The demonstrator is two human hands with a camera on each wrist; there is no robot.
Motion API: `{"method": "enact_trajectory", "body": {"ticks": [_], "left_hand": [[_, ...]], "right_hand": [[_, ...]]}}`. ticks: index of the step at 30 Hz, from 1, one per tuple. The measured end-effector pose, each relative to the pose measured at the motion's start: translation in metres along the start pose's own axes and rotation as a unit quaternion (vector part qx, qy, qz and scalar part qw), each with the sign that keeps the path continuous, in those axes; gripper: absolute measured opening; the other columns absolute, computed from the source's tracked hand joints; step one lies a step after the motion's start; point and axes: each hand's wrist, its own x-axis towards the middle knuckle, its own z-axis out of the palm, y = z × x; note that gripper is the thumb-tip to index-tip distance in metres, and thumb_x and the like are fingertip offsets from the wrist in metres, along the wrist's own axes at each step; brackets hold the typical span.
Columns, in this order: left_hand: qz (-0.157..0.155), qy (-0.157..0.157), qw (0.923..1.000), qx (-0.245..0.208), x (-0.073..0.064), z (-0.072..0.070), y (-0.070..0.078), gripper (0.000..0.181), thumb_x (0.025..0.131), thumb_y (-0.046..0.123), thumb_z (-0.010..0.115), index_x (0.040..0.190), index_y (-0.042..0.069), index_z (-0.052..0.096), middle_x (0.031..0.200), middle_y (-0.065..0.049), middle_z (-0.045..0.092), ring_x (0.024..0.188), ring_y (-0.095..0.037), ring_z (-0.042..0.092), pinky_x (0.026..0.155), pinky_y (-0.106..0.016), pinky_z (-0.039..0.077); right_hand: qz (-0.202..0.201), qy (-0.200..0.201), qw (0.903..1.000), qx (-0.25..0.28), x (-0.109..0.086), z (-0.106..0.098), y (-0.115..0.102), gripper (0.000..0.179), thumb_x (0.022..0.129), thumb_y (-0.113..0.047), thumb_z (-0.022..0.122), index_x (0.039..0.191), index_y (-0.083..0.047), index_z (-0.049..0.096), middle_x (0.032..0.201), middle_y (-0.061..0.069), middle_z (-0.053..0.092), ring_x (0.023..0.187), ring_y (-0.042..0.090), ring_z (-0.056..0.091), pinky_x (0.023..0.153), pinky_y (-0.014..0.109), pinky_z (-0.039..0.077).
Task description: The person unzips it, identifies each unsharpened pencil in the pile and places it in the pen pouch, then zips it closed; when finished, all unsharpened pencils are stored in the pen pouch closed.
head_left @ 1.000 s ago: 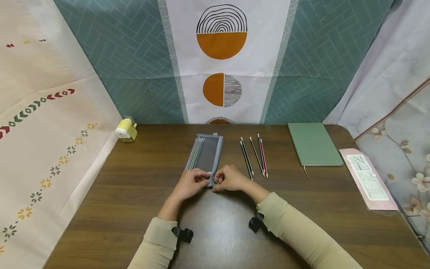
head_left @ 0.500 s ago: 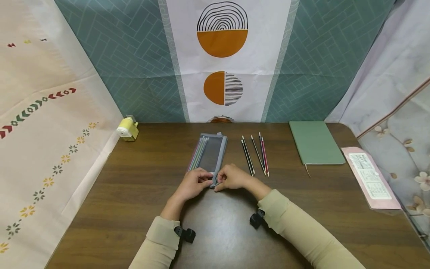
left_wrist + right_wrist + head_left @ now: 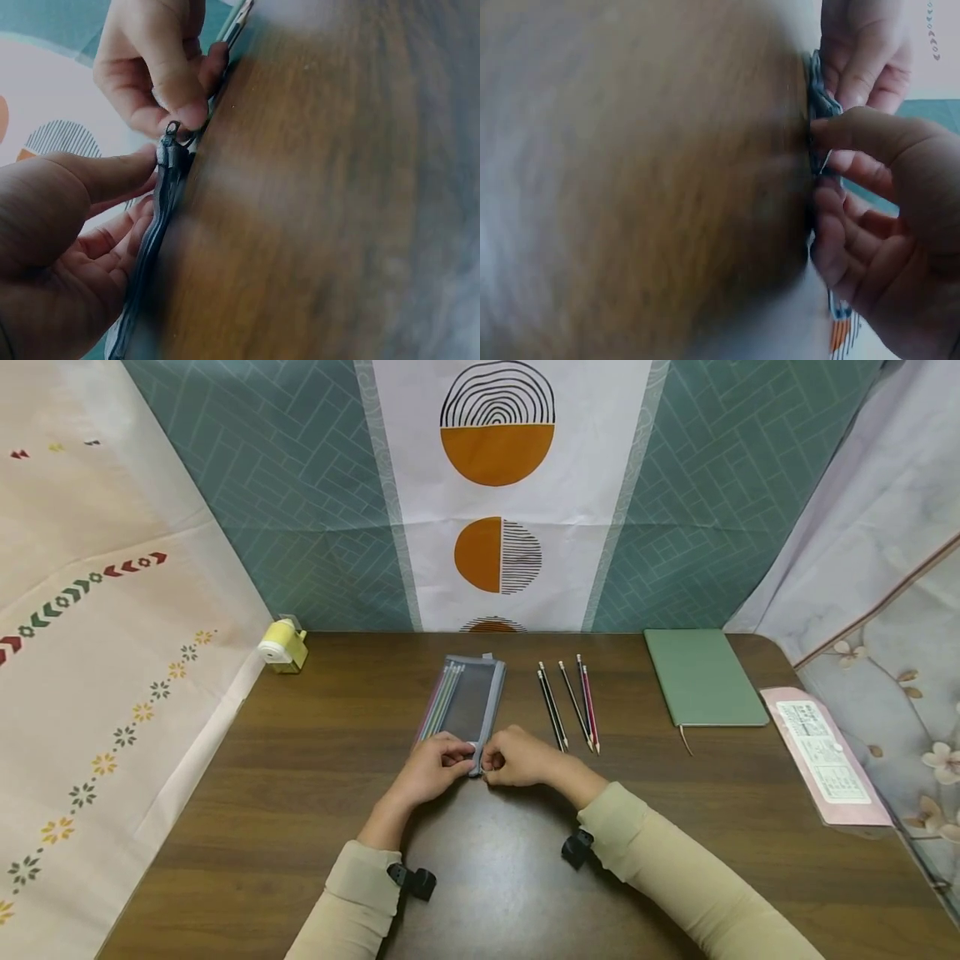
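Note:
A grey mesh pencil case (image 3: 470, 697) lies flat on the table, with several pencils (image 3: 441, 702) showing through along its left side. My left hand (image 3: 432, 770) pinches the case's near end between thumb and fingers. At the near right corner, my right hand (image 3: 521, 757) has thumb and index finger together on the zipper's end. The left wrist view shows a small metal loop (image 3: 172, 127) right at the right thumb tip, and the dark zipper edge (image 3: 152, 240) running down past the left fingers. Fingers partly hide the zipper pull.
Several loose pencils (image 3: 553, 706) lie right of the case. Farther right are a green notebook (image 3: 705, 681) with a ribbon and a pink packet (image 3: 825, 760) with a white label. A yellow and white pencil sharpener (image 3: 282, 646) stands at the back left of the wooden table (image 3: 322, 793).
The right hand's fingers have shifted slightly at the case's corner, covering the ring seen earlier. The left hand keeps its grip; the whole view has moved a little.

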Motion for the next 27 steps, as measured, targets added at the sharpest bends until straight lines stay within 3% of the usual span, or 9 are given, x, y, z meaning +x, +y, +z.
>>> {"method": "enact_trajectory", "body": {"ticks": [4, 7, 9, 12, 16, 20, 27], "left_hand": [[0.004, -0.006, 0.9999, 0.013, 0.0001, -0.0002, -0.0004, 0.025, 0.088, 0.005, 0.078, 0.112, -0.002, 0.074, 0.103, -0.009, 0.067, 0.091, -0.021, 0.063, 0.08, -0.034, 0.056], [0.008, 0.002, 0.9997, 0.025, -0.0004, 0.0008, 0.0001, 0.026, 0.086, 0.004, 0.079, 0.111, -0.002, 0.075, 0.105, -0.009, 0.068, 0.094, -0.023, 0.063, 0.083, -0.038, 0.056], [0.017, 0.014, 0.9992, 0.035, -0.0008, 0.0016, 0.0015, 0.027, 0.085, 0.003, 0.08, 0.111, -0.002, 0.075, 0.109, -0.01, 0.068, 0.1, -0.027, 0.064, 0.089, -0.042, 0.054], [0.031, 0.02, 0.9979, 0.054, -0.001, 0.0023, 0.0034, 0.032, 0.086, 0.005, 0.08, 0.116, -0.003, 0.073, 0.124, -0.013, 0.067, 0.119, -0.033, 0.061, 0.101, -0.048, 0.048], [0.024, -0.021, 0.9956, 0.087, -0.002, 0.0021, 0.0049, 0.043, 0.093, 0.012, 0.073, 0.132, -0.003, 0.064, 0.149, -0.015, 0.052, 0.143, -0.036, 0.04, 0.114, -0.058, 0.032], [0.009, -0.063, 0.9927, 0.103, -0.0028, 0.0013, 0.0055, 0.05, 0.098, 0.017, 0.067, 0.142, -0.002, 0.054, 0.158, -0.013, 0.04, 0.149, -0.035, 0.028, 0.117, -0.061, 0.023], [0.007, -0.062, 0.9936, 0.094, -0.0026, 0.002, 0.0032, 0.051, 0.097, 0.017, 0.069, 0.142, -0.002, 0.055, 0.157, -0.013, 0.041, 0.148, -0.035, 0.03, 0.116, -0.061, 0.025]], "right_hand": [[-0.025, 0.026, 0.9992, 0.017, -0.0027, -0.003, 0.0032, 0.022, 0.086, -0.012, 0.077, 0.066, -0.014, 0.068, 0.076, -0.008, 0.062, 0.07, 0.003, 0.054, 0.064, 0.021, 0.045], [-0.018, 0.017, 0.9986, 0.047, -0.0042, -0.0039, 0.0044, 0.016, 0.09, -0.014, 0.077, 0.075, -0.011, 0.074, 0.072, -0.008, 0.067, 0.064, 0.0, 0.057, 0.061, 0.02, 0.048], [-0.007, 0.003, 0.9979, 0.065, -0.005, -0.0038, 0.0048, 0.008, 0.089, -0.014, 0.079, 0.084, -0.009, 0.076, 0.07, -0.007, 0.069, 0.062, -0.001, 0.058, 0.06, 0.019, 0.049], [0.005, -0.009, 0.9971, 0.075, -0.0054, -0.0032, 0.0043, 0.01, 0.086, -0.012, 0.082, 0.09, -0.006, 0.076, 0.071, -0.007, 0.069, 0.062, -0.002, 0.06, 0.06, 0.019, 0.051], [0.001, -0.009, 0.9988, 0.048, -0.0042, -0.0024, 0.0031, 0.008, 0.086, -0.014, 0.081, 0.083, -0.01, 0.076, 0.069, -0.009, 0.068, 0.061, -0.003, 0.058, 0.059, 0.018, 0.049], [0.008, -0.01, 0.9992, 0.038, -0.0044, -0.0025, 0.0017, 0.014, 0.089, -0.016, 0.079, 0.076, -0.014, 0.074, 0.066, -0.011, 0.065, 0.057, -0.002, 0.054, 0.056, 0.019, 0.047], [0.022, 0.002, 0.9995, 0.021, -0.0032, -0.0011, 0.001, 0.016, 0.09, -0.017, 0.078, 0.075, -0.015, 0.073, 0.066, -0.012, 0.065, 0.058, -0.001, 0.054, 0.057, 0.02, 0.047]]}}
